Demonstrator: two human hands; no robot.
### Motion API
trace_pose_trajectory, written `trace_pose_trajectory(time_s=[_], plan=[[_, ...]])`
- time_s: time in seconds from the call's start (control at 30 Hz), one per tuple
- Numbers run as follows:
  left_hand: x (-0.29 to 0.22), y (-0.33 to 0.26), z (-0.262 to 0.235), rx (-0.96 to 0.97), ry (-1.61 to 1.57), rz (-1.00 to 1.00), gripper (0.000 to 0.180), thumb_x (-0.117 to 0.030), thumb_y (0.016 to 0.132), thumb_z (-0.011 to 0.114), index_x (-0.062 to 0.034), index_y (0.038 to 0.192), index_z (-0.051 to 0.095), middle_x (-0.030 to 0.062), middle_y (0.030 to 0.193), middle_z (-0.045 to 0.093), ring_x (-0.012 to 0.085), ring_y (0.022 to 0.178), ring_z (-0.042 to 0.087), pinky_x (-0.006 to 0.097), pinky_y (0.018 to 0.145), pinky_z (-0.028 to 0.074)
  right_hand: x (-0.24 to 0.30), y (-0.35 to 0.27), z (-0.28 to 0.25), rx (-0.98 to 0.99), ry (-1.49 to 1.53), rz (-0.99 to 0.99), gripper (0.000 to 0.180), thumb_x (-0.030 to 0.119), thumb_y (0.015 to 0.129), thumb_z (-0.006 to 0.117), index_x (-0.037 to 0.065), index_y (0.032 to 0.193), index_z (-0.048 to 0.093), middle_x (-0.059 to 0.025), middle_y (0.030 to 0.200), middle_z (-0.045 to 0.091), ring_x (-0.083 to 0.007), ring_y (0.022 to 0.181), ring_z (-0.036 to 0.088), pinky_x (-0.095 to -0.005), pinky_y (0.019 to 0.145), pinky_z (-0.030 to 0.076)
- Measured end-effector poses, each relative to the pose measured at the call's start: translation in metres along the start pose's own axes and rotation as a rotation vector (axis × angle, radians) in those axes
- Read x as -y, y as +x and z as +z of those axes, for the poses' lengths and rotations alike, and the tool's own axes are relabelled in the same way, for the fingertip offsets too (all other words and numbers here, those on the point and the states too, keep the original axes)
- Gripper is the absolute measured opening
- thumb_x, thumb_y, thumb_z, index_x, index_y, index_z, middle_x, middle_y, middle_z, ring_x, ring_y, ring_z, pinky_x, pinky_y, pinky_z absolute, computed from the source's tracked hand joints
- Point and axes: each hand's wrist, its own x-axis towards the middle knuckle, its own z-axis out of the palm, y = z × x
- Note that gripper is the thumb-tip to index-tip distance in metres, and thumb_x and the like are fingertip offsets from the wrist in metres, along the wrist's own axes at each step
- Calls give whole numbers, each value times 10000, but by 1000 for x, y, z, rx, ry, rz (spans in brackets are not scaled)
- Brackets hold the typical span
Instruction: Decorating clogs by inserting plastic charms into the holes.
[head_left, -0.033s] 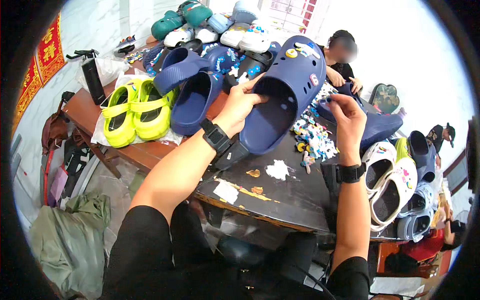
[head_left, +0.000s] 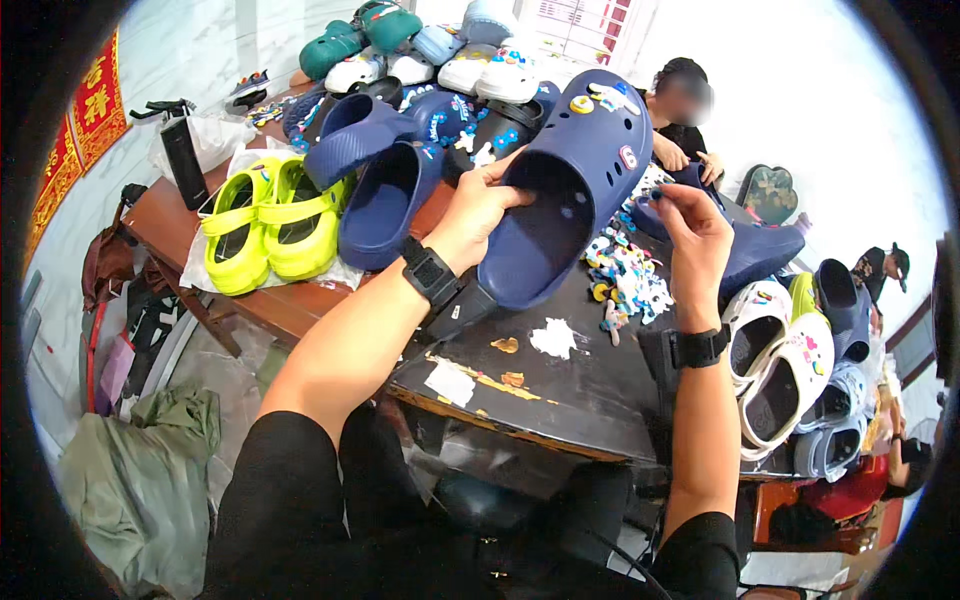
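Note:
My left hand (head_left: 478, 215) grips a navy blue clog (head_left: 612, 150) by the side of its opening, thumb inside. The clog is tilted up, its holed toe pointing away from me; a few charms sit in the holes, among them a round yellow one and a pinkish one with a white ring. To the right of the clog, my right hand (head_left: 692, 240) is raised with thumb and fingertips pinched together. A small dark bit shows at the fingertips, too small to name. Below and between my hands lies a pile of colourful shoe charms (head_left: 628, 280) on the dark table (head_left: 610, 395).
Lime green clogs (head_left: 238, 235) and another navy clog (head_left: 390, 205) stand on the left. White clogs (head_left: 785, 390) sit at the right edge. Green and white clogs (head_left: 335, 50) are heaped at the back. Across the table a person (head_left: 685, 130) handles a dark clog.

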Motion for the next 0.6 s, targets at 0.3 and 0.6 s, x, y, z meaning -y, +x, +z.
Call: trace_pose_trajectory(time_s=[0.3, 0.6], plan=[[11, -3, 10, 56, -38, -50, 323, 84, 797, 585, 26, 1110, 637, 113, 1073, 690, 211, 953, 671, 340, 872, 525, 25, -17, 20, -106, -450, -454, 160, -81, 800, 689, 8, 933, 695, -49, 862, 686, -85, 755, 614, -228, 698, 499], [13, -6, 10, 72, -102, -142, 330, 102, 790, 568, 31, 1107, 624, 136, 1035, 687, 224, 912, 685, 352, 830, 559, 27, -17, 29, -23, -609, -753, 202, -101, 719, 706, 9, 887, 683, -106, 874, 696, -229, 793, 674, -299, 719, 533]])
